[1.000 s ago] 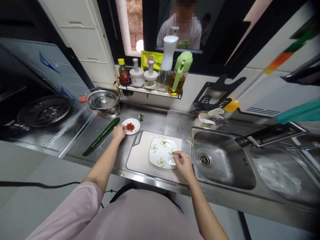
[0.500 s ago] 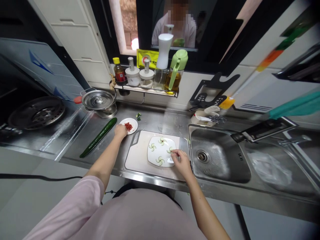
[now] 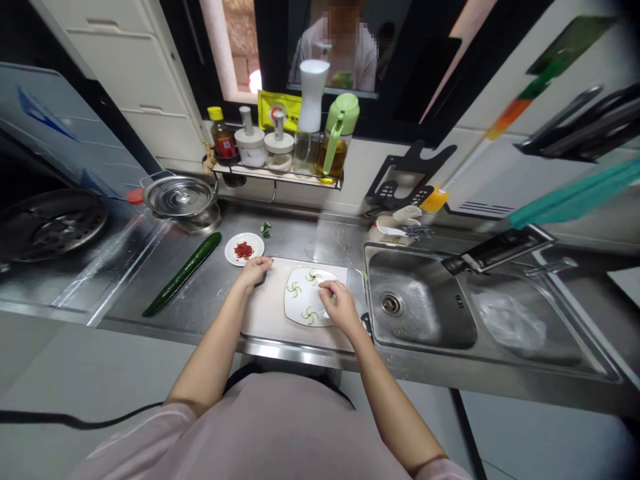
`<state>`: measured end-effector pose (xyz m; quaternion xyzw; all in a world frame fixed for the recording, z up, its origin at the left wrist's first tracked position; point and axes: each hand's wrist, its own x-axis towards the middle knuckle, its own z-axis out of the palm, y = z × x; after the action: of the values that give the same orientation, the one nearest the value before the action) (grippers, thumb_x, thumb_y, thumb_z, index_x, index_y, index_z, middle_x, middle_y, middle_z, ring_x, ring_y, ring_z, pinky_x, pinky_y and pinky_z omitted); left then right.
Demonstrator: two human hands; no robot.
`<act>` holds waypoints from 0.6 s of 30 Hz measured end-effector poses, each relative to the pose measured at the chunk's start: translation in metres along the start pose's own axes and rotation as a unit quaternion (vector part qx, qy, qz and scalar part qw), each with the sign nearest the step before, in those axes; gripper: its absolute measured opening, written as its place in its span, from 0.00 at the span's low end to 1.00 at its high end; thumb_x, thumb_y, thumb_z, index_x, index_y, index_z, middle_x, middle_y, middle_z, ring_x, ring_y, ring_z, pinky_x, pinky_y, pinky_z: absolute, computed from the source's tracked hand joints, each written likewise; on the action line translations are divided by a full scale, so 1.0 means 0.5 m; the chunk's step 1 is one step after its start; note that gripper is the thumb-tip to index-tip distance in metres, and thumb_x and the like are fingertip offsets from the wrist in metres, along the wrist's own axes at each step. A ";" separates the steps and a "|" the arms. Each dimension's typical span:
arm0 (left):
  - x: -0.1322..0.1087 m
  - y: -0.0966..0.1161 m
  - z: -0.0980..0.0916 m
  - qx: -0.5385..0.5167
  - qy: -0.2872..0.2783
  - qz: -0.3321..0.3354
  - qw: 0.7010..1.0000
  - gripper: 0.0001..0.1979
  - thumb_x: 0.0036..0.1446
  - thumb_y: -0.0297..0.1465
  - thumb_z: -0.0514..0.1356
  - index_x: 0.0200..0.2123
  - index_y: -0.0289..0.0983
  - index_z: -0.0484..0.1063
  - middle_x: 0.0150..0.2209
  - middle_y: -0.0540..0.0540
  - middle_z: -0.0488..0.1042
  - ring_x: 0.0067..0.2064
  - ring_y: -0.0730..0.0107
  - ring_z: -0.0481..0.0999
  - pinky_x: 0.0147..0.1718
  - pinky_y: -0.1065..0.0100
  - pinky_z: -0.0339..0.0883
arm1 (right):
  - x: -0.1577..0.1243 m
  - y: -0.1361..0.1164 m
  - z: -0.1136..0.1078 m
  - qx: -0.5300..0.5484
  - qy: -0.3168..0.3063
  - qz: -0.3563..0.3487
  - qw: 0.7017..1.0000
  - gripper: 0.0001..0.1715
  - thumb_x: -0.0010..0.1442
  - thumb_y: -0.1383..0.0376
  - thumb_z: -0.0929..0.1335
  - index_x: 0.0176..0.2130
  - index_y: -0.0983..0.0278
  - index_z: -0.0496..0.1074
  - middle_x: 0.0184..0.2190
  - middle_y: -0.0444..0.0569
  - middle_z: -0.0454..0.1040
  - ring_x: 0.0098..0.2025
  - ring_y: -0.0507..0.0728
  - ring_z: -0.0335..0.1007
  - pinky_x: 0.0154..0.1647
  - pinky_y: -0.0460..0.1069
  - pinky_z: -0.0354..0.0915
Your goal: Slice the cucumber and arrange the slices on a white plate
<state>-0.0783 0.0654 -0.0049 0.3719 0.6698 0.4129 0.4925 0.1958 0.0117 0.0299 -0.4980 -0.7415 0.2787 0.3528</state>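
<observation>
- step in hand, as judged: cucumber slices are being arranged in pinwheel shapes on the white plate (image 3: 300,297), which lies on the cutting board (image 3: 267,313) just left of the sink (image 3: 420,310).
- right hand (image 3: 340,307) is held over the plate's right side, fingers drawn together at a pinwheel (image 3: 320,288) near the rim — it looks like a pinch on a slice, though the slice itself is too small to confirm.
- left hand (image 3: 254,272) is rested at the board's upper-left corner, fingers loosely curled; whether anything is held cannot be told.
- three other pinwheels are seen on the plate; the one under the right hand is partly covered.
- the small dish of chopped red chilli (image 3: 244,249) is set just beyond the left hand; the whole cucumber (image 3: 183,273) lies well to the left on the steel counter (image 3: 210,300).
- next move, as judged: a fine fingertip placement is called for — neighbouring slices must not be disturbed.
- hidden or unclear: the plate's lower-right edge is covered by the right hand; a dark handle-like shape by the wrist cannot be identified; green bits (image 3: 265,229) behind the dish are too small to name.
</observation>
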 end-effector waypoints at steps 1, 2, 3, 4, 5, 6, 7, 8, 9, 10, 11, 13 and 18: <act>-0.023 0.005 0.019 -0.023 -0.049 -0.011 0.998 0.17 0.42 0.40 0.67 0.32 0.35 0.76 0.34 0.45 0.77 0.36 0.69 0.72 0.33 0.71 0.61 | 0.012 -0.013 0.003 0.006 -0.004 -0.016 1.000 0.09 0.62 0.64 0.63 0.39 0.62 0.73 0.36 0.50 0.74 0.39 0.57 0.68 0.43 0.51 0.63; -0.045 0.010 0.037 -0.040 -0.093 -0.022 0.995 0.18 0.41 0.41 0.68 0.33 0.35 0.76 0.35 0.46 0.77 0.35 0.71 0.71 0.31 0.73 0.59 | 0.023 -0.024 0.005 0.007 -0.012 -0.031 0.999 0.10 0.63 0.64 0.63 0.40 0.61 0.73 0.36 0.50 0.74 0.40 0.57 0.68 0.44 0.51 0.63; -0.067 0.016 0.052 -0.050 -0.132 -0.037 0.989 0.18 0.41 0.41 0.68 0.34 0.36 0.76 0.35 0.46 0.77 0.34 0.72 0.70 0.29 0.74 0.56 | 0.033 -0.035 0.007 0.004 -0.021 -0.043 0.999 0.10 0.64 0.64 0.62 0.41 0.61 0.73 0.36 0.49 0.74 0.40 0.57 0.68 0.44 0.51 0.63; -0.086 0.022 0.064 -0.061 -0.167 -0.049 0.983 0.19 0.41 0.42 0.69 0.34 0.36 0.76 0.34 0.47 0.76 0.33 0.74 0.69 0.28 0.74 0.54 | 0.040 -0.043 0.008 0.000 -0.032 -0.056 0.998 0.11 0.64 0.65 0.62 0.42 0.61 0.73 0.36 0.49 0.74 0.41 0.57 0.68 0.45 0.51 0.63; -0.102 0.028 0.074 -0.072 -0.199 -0.058 0.976 0.19 0.41 0.42 0.69 0.34 0.36 0.76 0.34 0.48 0.75 0.32 0.74 0.68 0.28 0.75 0.53 | 0.046 -0.049 0.008 -0.006 -0.039 -0.064 0.997 0.11 0.64 0.65 0.62 0.42 0.60 0.73 0.36 0.49 0.74 0.41 0.56 0.68 0.45 0.51 0.62; -0.116 0.033 0.081 -0.078 -0.227 -0.065 0.969 0.19 0.41 0.42 0.69 0.34 0.36 0.76 0.33 0.48 0.75 0.32 0.75 0.67 0.27 0.75 0.52 | 0.049 -0.053 0.009 -0.015 -0.046 -0.068 0.997 0.11 0.65 0.66 0.62 0.43 0.60 0.73 0.37 0.48 0.73 0.41 0.56 0.67 0.45 0.51 0.62; -0.125 0.039 0.087 -0.082 -0.251 -0.069 0.962 0.19 0.41 0.42 0.69 0.35 0.36 0.76 0.33 0.48 0.74 0.32 0.76 0.67 0.27 0.75 0.51 | 0.049 -0.054 0.008 -0.024 -0.053 -0.070 0.996 0.11 0.65 0.66 0.63 0.44 0.60 0.73 0.37 0.48 0.73 0.42 0.56 0.67 0.45 0.51 0.62; -0.132 0.043 0.091 -0.082 -0.272 -0.072 0.956 0.19 0.41 0.42 0.70 0.35 0.36 0.76 0.32 0.49 0.73 0.31 0.77 0.66 0.26 0.75 0.51 | 0.048 -0.054 0.008 -0.031 -0.059 -0.070 0.995 0.11 0.65 0.67 0.63 0.44 0.60 0.73 0.37 0.48 0.73 0.42 0.56 0.67 0.45 0.51 0.62; -0.136 0.046 0.093 -0.081 -0.287 -0.074 0.952 0.19 0.41 0.42 0.70 0.35 0.36 0.77 0.31 0.49 0.72 0.31 0.77 0.66 0.26 0.75 0.50 | 0.046 -0.053 0.007 -0.035 -0.065 -0.071 0.995 0.11 0.65 0.67 0.63 0.44 0.59 0.73 0.38 0.48 0.73 0.42 0.56 0.66 0.45 0.51 0.61; -0.139 0.048 0.095 -0.078 -0.298 -0.076 0.948 0.20 0.41 0.42 0.70 0.34 0.35 0.77 0.31 0.49 0.71 0.31 0.78 0.65 0.25 0.75 0.50 | 0.042 -0.051 0.006 -0.038 -0.071 -0.072 0.994 0.10 0.65 0.67 0.64 0.43 0.60 0.73 0.38 0.48 0.73 0.42 0.56 0.66 0.45 0.50 0.61; -0.140 0.049 0.096 -0.076 -0.305 -0.078 0.946 0.20 0.41 0.42 0.70 0.34 0.35 0.77 0.30 0.49 0.70 0.31 0.78 0.65 0.25 0.75 0.49 | 0.038 -0.049 0.005 -0.038 -0.076 -0.074 0.994 0.09 0.65 0.66 0.64 0.42 0.60 0.73 0.38 0.48 0.73 0.42 0.56 0.66 0.45 0.50 0.61; -0.140 0.048 0.097 -0.075 -0.308 -0.081 0.945 0.19 0.41 0.42 0.71 0.33 0.35 0.77 0.30 0.49 0.70 0.31 0.78 0.65 0.25 0.76 0.50 | 0.032 -0.046 0.002 -0.037 -0.087 -0.081 0.992 0.09 0.65 0.66 0.64 0.40 0.60 0.73 0.38 0.48 0.73 0.43 0.56 0.66 0.45 0.50 0.60; -0.140 0.037 0.102 -0.045 -0.304 -0.061 0.950 0.20 0.44 0.45 0.68 0.35 0.35 0.77 0.33 0.47 0.73 0.33 0.75 0.68 0.24 0.75 0.51 | 0.024 -0.046 -0.006 -0.050 -0.108 -0.064 0.991 0.08 0.65 0.64 0.64 0.39 0.61 0.73 0.38 0.49 0.73 0.44 0.57 0.65 0.45 0.50 0.60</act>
<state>-0.0103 0.0186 0.0278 0.4160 0.4905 0.2793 0.7130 0.1828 0.0151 0.0522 -0.4336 -0.8187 0.2701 0.2624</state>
